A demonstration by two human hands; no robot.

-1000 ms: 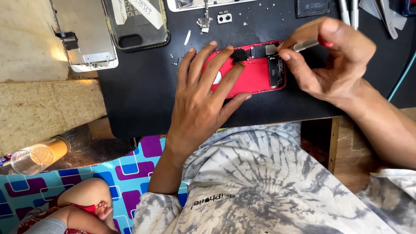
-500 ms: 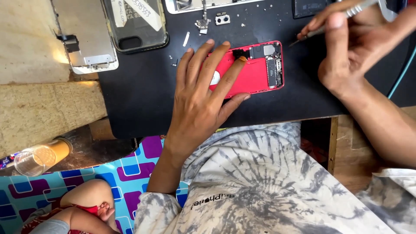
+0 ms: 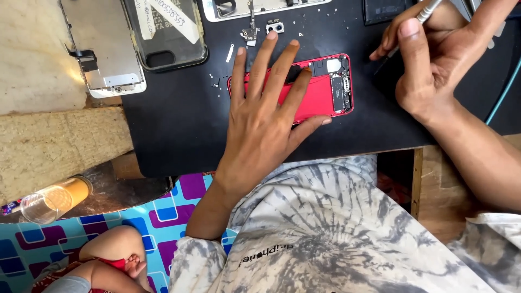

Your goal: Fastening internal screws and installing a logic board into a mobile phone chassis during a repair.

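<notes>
Black matting (image 3: 179,125) covers the bench, with a rough pale slab to its left and a patterned blue and purple cloth (image 3: 163,211) near the person's lap. On the mat lies a red phone shell (image 3: 325,92), opened up with its inner parts showing at the right end. The left hand (image 3: 260,125) lies flat on it, fingers spread and pointing far, palm pressing the left half of the shell and thumb resting along its near edge; it grips nothing, only holds the shell down. The right hand (image 3: 429,59) is just to the right of the shell and apart from it, fingers closed around a slim metal tool (image 3: 423,13) whose dark tip points down at the mat close to the shell's far right corner. Small screws and a little camera part (image 3: 274,26) lie just beyond the left fingertips. Further left on the far side rest a phone in a clear case (image 3: 163,32) and a detached screen panel (image 3: 103,49). A clear plastic cup (image 3: 54,198) lies on its side at the near left.
</notes>
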